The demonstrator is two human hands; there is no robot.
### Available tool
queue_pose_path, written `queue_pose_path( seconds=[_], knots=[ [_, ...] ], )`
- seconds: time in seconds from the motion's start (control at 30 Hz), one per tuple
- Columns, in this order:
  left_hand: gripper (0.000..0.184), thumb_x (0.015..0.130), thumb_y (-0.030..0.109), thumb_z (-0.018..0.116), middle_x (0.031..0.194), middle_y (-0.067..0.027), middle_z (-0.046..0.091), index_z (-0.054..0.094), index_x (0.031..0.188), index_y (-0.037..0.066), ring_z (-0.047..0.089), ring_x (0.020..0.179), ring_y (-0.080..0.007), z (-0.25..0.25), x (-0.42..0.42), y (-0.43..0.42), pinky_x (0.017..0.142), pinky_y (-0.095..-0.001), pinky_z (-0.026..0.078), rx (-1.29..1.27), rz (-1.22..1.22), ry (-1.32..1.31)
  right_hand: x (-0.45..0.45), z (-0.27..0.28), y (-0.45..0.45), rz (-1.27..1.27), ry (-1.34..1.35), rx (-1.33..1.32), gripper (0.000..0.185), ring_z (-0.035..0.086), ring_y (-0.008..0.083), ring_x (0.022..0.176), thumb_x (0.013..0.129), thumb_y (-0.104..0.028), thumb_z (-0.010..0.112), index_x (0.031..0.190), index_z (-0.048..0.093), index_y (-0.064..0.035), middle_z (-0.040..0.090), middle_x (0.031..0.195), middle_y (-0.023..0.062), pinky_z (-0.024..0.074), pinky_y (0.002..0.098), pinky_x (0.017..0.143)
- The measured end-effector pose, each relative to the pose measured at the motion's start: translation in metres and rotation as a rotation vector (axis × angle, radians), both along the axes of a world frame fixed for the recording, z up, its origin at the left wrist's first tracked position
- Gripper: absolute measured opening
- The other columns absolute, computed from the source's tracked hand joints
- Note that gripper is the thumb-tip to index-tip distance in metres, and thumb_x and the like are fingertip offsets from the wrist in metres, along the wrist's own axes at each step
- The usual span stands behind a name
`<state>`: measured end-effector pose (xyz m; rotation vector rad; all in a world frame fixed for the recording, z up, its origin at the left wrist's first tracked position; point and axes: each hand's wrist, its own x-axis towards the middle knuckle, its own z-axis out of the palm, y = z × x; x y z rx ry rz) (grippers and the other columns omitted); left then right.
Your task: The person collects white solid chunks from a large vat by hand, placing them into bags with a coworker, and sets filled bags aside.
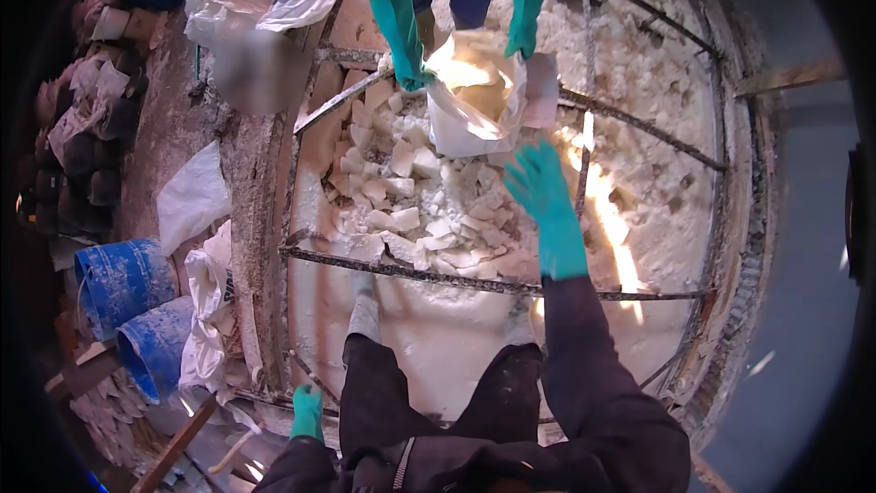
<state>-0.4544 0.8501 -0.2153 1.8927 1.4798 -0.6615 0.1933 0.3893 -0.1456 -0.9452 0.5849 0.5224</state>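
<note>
While R grip [538, 181] splays nr sack [464, 132] btm edge, L grip [308, 412] is unclear re closure.

Right arm [591, 347], dark sleeve, stretched forward, elbow slightly bent, wrist near straight; right hand [540, 181] green-gloved, back up, fingers [523, 166] spread; left arm [306, 467] low at own side, left hand [307, 413] also green-gloved, finger pose unclear; legs [379, 388] apart

Rel. to chunk pile [401, 215]: 1 open wht bag [476, 132], far end; 2 co-worker's gloves [523, 34], far side; 2 wearer's: R glove [540, 190] beside, L glove [307, 414] nearer; 2 blue drums [123, 281], well L.
</note>
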Motion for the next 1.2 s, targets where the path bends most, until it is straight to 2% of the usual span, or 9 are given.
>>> queue_pose_path(
  seconds=[0.2, 0.33, 0.4, 0.53, 0.7, 0.8, 0.9, 1.0, 1.2],
  knots=[
    [0.048, 0.078, 0.015, 0.072, 0.113, -0.0217, 0.064, 0.058, 0.119, -0.006, 0.061, 0.105, -0.0269, 0.023, 0.146, -0.039, 0.091, -0.0353, 0.048, 0.026, -0.16, -0.343, -0.293, -0.082, -0.286, -0.078, 0.485, -0.581, 0.054, 0.057, 0.0235, 0.105, 0.092, -0.044, 0.056, 0.131, 0.05, -0.0078, 0.056, 0.123, 0.0104, 0.0498, 0.0423, 0.084],
    [0.047, 0.08, 0.014, 0.071, 0.115, -0.0193, 0.063, 0.057, 0.12, -0.005, 0.059, 0.108, -0.0265, 0.07, 0.136, -0.068, 0.094, -0.0349, 0.046, 0.011, -0.046, -0.55, -0.477, 0.065, -0.398, 0.972, 0.205, -1.231, 0.033, 0.063, 0.0359, 0.073, 0.093, -0.024, 0.047, 0.113, 0.052, 0.001, 0.061, 0.091, 0.0221, 0.0507, 0.0484, 0.059],
    [0.04, 0.08, 0.013, 0.071, 0.103, -0.0163, 0.066, 0.061, 0.116, -0.002, 0.063, 0.097, -0.0248, 0.098, 0.104, -0.1, 0.087, -0.0346, 0.05, 0.059, 0.004, -0.543, -0.502, 0.122, -0.412, 0.774, 0.496, -0.858, 0.036, 0.064, 0.041, 0.06, 0.097, -0.027, 0.04, 0.111, 0.05, 0.0043, 0.061, 0.084, 0.0278, 0.05, 0.0526, 0.046],
    [0.032, 0.081, 0.016, 0.071, 0.086, -0.0123, 0.067, 0.065, 0.108, -0.001, 0.064, 0.074, -0.0259, 0.178, 0.045, -0.157, 0.069, -0.0364, 0.053, -0.327, 0.09, -0.094, -0.524, 0.071, -0.478, 0.058, 0.753, -0.706, 0.044, 0.063, 0.0376, 0.057, 0.093, -0.039, 0.047, 0.108, 0.054, 0.0015, 0.058, 0.07, 0.0234, 0.0462, 0.0511, 0.043],
    [0.034, 0.084, 0.025, 0.067, 0.086, -0.014, 0.068, 0.067, 0.107, 0.0, 0.064, 0.073, -0.0214, 0.168, 0.052, -0.148, 0.068, -0.0344, 0.052, -0.474, -0.755, -0.106, -0.446, 0.012, -0.524, -0.052, 0.369, -0.897, 0.045, 0.032, 0.0107, 0.042, 0.089, -0.057, 0.053, 0.065, 0.053, -0.0192, 0.038, 0.052, -0.004, 0.0286, 0.0295, 0.04],
    [0.038, 0.084, 0.025, 0.067, 0.09, -0.0161, 0.069, 0.064, 0.112, -0.001, 0.064, 0.076, -0.0233, 0.157, 0.123, -0.126, 0.071, -0.0359, 0.051, -0.447, -0.486, -0.152, -0.425, 0.067, -0.482, -0.191, 0.204, -1.02, 0.048, 0.042, 0.0141, 0.047, 0.091, -0.052, 0.054, 0.085, 0.065, -0.0059, 0.049, 0.063, 0.0008, 0.0344, 0.03, 0.043],
    [0.046, 0.083, 0.025, 0.068, 0.107, -0.0197, 0.066, 0.059, 0.118, -0.003, 0.064, 0.096, -0.0264, 0.213, 0.208, -0.125, 0.085, -0.0352, 0.049, -0.198, -0.758, -0.386, -0.452, 0.117, -0.415, -0.556, 0.095, -0.655, 0.045, 0.065, 0.0266, 0.062, 0.097, -0.038, 0.048, 0.118, 0.057, 0.001, 0.055, 0.076, 0.0075, 0.0559, 0.038, 0.056],
    [0.058, 0.084, 0.031, 0.07, 0.121, -0.0228, 0.061, 0.053, 0.126, -0.005, 0.061, 0.109, -0.028, 0.246, 0.239, -0.106, 0.095, -0.0349, 0.046, -0.167, -0.859, -0.654, -0.53, 0.118, -0.369, -0.321, 0.21, -0.685, 0.05, 0.066, 0.0307, 0.062, 0.094, -0.039, 0.054, 0.125, 0.053, 0.0004, 0.06, 0.089, 0.0135, 0.0569, 0.0428, 0.054],
    [0.064, 0.09, 0.045, 0.06, 0.115, -0.0188, 0.064, 0.051, 0.129, -0.004, 0.062, 0.099, -0.0246, 0.264, 0.209, -0.062, 0.085, -0.0361, 0.049, -0.096, -0.487, -0.615, -0.606, 0.187, -0.293, 0.095, 0.513, -0.697, 0.08, 0.061, 0.0357, 0.088, 0.085, -0.063, 0.054, 0.126, 0.048, 0.0048, 0.06, 0.105, 0.0221, 0.0419, 0.0514, 0.089]
  ],
)
